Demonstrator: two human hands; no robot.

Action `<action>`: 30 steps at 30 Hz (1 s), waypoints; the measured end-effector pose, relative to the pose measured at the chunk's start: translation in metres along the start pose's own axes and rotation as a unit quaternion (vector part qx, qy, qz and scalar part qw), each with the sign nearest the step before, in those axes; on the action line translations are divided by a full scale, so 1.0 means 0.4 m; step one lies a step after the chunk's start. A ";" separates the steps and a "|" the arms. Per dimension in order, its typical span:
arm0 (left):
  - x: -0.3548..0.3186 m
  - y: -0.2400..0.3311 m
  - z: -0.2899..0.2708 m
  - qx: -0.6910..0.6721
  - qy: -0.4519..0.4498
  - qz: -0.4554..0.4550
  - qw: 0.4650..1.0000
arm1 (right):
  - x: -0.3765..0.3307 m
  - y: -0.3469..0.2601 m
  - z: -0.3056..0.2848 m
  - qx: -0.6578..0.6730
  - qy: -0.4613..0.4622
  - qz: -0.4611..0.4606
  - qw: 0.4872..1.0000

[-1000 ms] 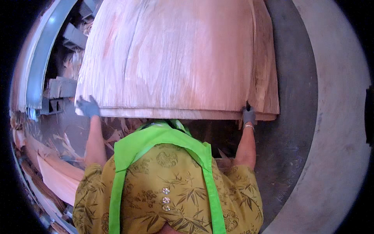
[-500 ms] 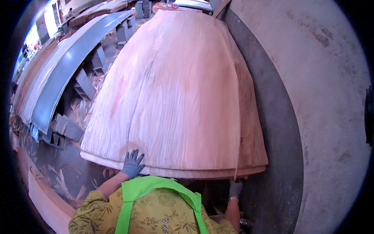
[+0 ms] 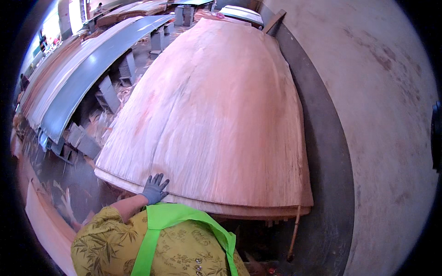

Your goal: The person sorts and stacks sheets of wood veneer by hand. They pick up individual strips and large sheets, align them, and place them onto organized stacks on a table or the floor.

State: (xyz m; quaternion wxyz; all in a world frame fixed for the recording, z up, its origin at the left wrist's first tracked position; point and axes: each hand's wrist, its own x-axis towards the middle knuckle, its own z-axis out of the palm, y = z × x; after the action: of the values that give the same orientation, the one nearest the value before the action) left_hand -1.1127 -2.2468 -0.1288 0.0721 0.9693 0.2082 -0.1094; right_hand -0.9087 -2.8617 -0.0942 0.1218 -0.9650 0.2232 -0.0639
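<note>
A large stack of thin pinkish wood veneer sheets (image 3: 221, 119) stretches away in front of me. My left hand (image 3: 155, 189), in a grey glove, lies on the near edge of the top sheet, left of its middle. Its fingers are spread flat on the wood, with nothing held. Along the right side of the stack runs a thin wooden stick (image 3: 293, 234), whose near end sticks out past the front edge and points down. I cannot make out my right hand; the area under the stack's near right corner is dark.
Close along the right of the stack stands a wall (image 3: 368, 101) with a dark lower band (image 3: 329, 184). At the left, a long blue-grey sheet (image 3: 87, 78) rests on grey hollow blocks (image 3: 108, 94). Veneer scraps (image 3: 99, 122) litter the floor between. A wooden board (image 3: 275, 21) leans at the far right.
My right hand has left the stick's near end and gone out of view. The stick now sits farther right, its near end lower. My left hand stays on the veneer's edge.
</note>
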 end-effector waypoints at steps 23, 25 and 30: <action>0.025 0.007 0.042 0.017 0.010 0.008 1.000 | 0.239 -0.374 0.096 0.325 -0.085 -0.267 0.903; 0.017 0.001 0.046 0.016 0.011 0.004 1.000 | 0.114 -0.507 0.191 0.503 -0.146 -0.196 0.829; -0.029 -0.053 0.010 -0.024 0.003 -0.013 1.000 | -0.282 -0.772 0.196 0.573 -0.416 -0.036 0.705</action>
State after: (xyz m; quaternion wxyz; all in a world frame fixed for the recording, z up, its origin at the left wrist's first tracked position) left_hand -1.1325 -2.2329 -0.1317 0.0930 0.9649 0.2230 -0.1028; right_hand -0.8670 -2.5263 -0.0961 0.7294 -0.6453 0.0355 0.2242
